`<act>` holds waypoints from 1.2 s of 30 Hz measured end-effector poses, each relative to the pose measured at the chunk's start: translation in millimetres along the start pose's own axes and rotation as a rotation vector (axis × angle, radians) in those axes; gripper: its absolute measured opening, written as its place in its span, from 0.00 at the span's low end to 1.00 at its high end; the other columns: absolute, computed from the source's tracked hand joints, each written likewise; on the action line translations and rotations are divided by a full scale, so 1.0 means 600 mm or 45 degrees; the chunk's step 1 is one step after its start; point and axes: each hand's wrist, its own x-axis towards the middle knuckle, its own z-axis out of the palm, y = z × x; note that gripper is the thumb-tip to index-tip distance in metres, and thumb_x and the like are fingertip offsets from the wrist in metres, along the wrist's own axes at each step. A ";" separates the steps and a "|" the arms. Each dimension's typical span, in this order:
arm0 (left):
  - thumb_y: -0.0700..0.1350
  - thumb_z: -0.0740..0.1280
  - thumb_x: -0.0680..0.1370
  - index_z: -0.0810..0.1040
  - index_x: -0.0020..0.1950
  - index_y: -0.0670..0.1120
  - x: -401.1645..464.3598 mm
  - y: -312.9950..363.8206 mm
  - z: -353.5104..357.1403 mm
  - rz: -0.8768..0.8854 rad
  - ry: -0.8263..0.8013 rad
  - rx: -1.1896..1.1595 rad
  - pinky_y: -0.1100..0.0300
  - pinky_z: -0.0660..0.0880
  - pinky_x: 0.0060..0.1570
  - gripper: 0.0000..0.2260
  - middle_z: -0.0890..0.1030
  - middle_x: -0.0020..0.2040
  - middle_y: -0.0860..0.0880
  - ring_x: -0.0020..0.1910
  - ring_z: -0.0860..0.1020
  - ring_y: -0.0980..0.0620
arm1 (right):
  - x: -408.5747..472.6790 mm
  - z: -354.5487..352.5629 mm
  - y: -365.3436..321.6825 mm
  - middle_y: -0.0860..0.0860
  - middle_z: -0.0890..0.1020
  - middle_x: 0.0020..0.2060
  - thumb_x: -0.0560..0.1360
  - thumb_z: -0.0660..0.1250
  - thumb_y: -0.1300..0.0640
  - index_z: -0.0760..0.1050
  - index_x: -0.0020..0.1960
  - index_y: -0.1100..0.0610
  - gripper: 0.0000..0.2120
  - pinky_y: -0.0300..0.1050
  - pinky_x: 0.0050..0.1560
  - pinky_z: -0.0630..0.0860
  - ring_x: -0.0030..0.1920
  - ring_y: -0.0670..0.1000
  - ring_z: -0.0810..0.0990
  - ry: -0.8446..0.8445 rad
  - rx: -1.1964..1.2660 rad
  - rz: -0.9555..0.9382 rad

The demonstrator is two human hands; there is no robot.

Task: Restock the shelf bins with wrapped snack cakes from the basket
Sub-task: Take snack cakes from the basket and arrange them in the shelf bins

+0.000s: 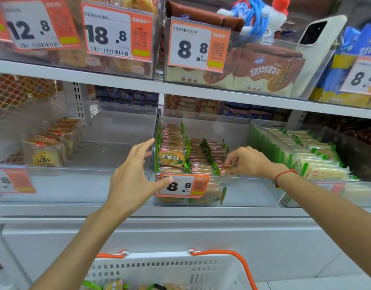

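Right hand point(246, 162) is over the near right part of the clear middle bin point(253, 191), fingers curled down and pinching a wrapped snack cake point(226, 171) at the near end of the right-hand row. The cake sits directly under the fingertips, touching them, lying roughly flat with its long axis running left-right, just behind the bin's front wall. The rows of cakes point(180, 147) run near to far, packed on edge; the open gap is to the right of the hand, so the placement probably goes down and slightly right. Left hand point(136, 174) is at the bin's left front corner, fingers spread apart and straight, thumb on the price tag point(180, 186), holding nothing, seemingly steadying the bin. Right hand is the one nearer the cake. Basket point(159, 266) is near, below both forearms, with more wrapped cakes inside.
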 end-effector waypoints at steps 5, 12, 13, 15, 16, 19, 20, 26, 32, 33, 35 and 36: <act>0.53 0.78 0.66 0.60 0.75 0.53 -0.001 0.001 0.000 0.000 0.002 -0.019 0.58 0.70 0.53 0.42 0.66 0.72 0.56 0.59 0.65 0.66 | -0.033 -0.015 0.006 0.44 0.80 0.41 0.69 0.75 0.49 0.80 0.45 0.46 0.06 0.48 0.47 0.78 0.44 0.48 0.79 0.087 0.041 -0.008; 0.51 0.77 0.67 0.62 0.74 0.52 -0.009 0.004 0.008 0.012 0.035 -0.012 0.59 0.69 0.52 0.39 0.68 0.71 0.54 0.60 0.68 0.61 | -0.034 -0.017 -0.001 0.46 0.80 0.42 0.71 0.74 0.53 0.82 0.48 0.50 0.07 0.49 0.53 0.78 0.45 0.49 0.79 -0.031 0.087 0.051; 0.51 0.77 0.67 0.62 0.74 0.52 -0.010 0.003 0.009 0.020 0.037 -0.014 0.60 0.69 0.52 0.39 0.68 0.70 0.54 0.59 0.67 0.63 | -0.029 -0.017 -0.006 0.46 0.79 0.42 0.71 0.74 0.53 0.82 0.49 0.50 0.08 0.48 0.52 0.77 0.45 0.49 0.78 -0.048 0.046 0.061; 0.52 0.77 0.67 0.62 0.74 0.52 -0.010 0.001 0.010 0.033 0.045 -0.012 0.60 0.69 0.52 0.39 0.68 0.70 0.54 0.59 0.66 0.63 | -0.014 -0.015 -0.010 0.44 0.79 0.40 0.70 0.75 0.52 0.82 0.46 0.48 0.05 0.47 0.51 0.77 0.44 0.49 0.77 -0.028 -0.004 0.090; 0.52 0.77 0.67 0.62 0.74 0.53 -0.010 0.000 0.010 0.039 0.050 -0.008 0.60 0.69 0.52 0.39 0.68 0.70 0.54 0.59 0.66 0.63 | -0.007 -0.014 -0.009 0.43 0.79 0.37 0.71 0.74 0.53 0.82 0.43 0.47 0.03 0.48 0.51 0.78 0.43 0.48 0.78 -0.019 0.001 0.099; 0.52 0.77 0.67 0.62 0.74 0.53 -0.009 -0.002 0.011 0.061 0.066 0.002 0.59 0.70 0.53 0.39 0.68 0.70 0.54 0.59 0.66 0.63 | 0.008 -0.009 -0.003 0.37 0.78 0.31 0.71 0.73 0.55 0.82 0.38 0.46 0.06 0.47 0.50 0.78 0.42 0.47 0.80 -0.035 0.046 0.105; 0.52 0.77 0.67 0.62 0.74 0.53 -0.008 -0.003 0.011 0.064 0.067 0.005 0.58 0.70 0.53 0.39 0.68 0.70 0.55 0.59 0.66 0.63 | 0.011 -0.007 -0.001 0.37 0.78 0.31 0.72 0.73 0.56 0.83 0.39 0.47 0.05 0.45 0.48 0.78 0.41 0.47 0.80 -0.043 0.060 0.100; 0.53 0.77 0.67 0.62 0.74 0.54 -0.007 -0.008 0.013 0.081 0.079 0.011 0.58 0.70 0.54 0.39 0.68 0.70 0.56 0.59 0.66 0.64 | 0.013 0.004 0.014 0.40 0.81 0.32 0.71 0.74 0.55 0.85 0.43 0.50 0.02 0.40 0.44 0.77 0.37 0.42 0.79 -0.033 0.146 0.020; 0.53 0.77 0.67 0.62 0.74 0.53 -0.008 -0.005 0.013 0.085 0.077 0.019 0.59 0.68 0.53 0.39 0.67 0.71 0.56 0.59 0.65 0.64 | 0.006 0.000 0.016 0.44 0.82 0.37 0.71 0.74 0.54 0.84 0.46 0.50 0.04 0.42 0.48 0.78 0.39 0.42 0.79 -0.068 0.187 0.003; 0.53 0.77 0.67 0.62 0.74 0.53 -0.007 -0.005 0.013 0.087 0.069 0.021 0.60 0.68 0.53 0.39 0.67 0.71 0.56 0.59 0.65 0.65 | 0.003 -0.004 0.015 0.45 0.83 0.37 0.71 0.74 0.54 0.83 0.46 0.50 0.04 0.45 0.49 0.79 0.40 0.44 0.80 -0.067 0.178 0.009; 0.52 0.77 0.68 0.62 0.74 0.52 -0.007 -0.002 0.011 0.087 0.058 0.019 0.61 0.67 0.53 0.39 0.66 0.71 0.55 0.60 0.64 0.65 | -0.008 -0.013 0.015 0.46 0.83 0.39 0.72 0.72 0.55 0.82 0.47 0.49 0.04 0.49 0.52 0.79 0.42 0.47 0.80 -0.045 0.163 0.023; 0.51 0.77 0.68 0.62 0.74 0.52 -0.007 -0.001 0.011 0.087 0.058 0.016 0.61 0.67 0.53 0.39 0.66 0.71 0.55 0.60 0.64 0.65 | -0.016 -0.018 0.014 0.47 0.83 0.39 0.73 0.72 0.56 0.81 0.47 0.49 0.04 0.50 0.53 0.79 0.43 0.48 0.80 -0.024 0.160 0.026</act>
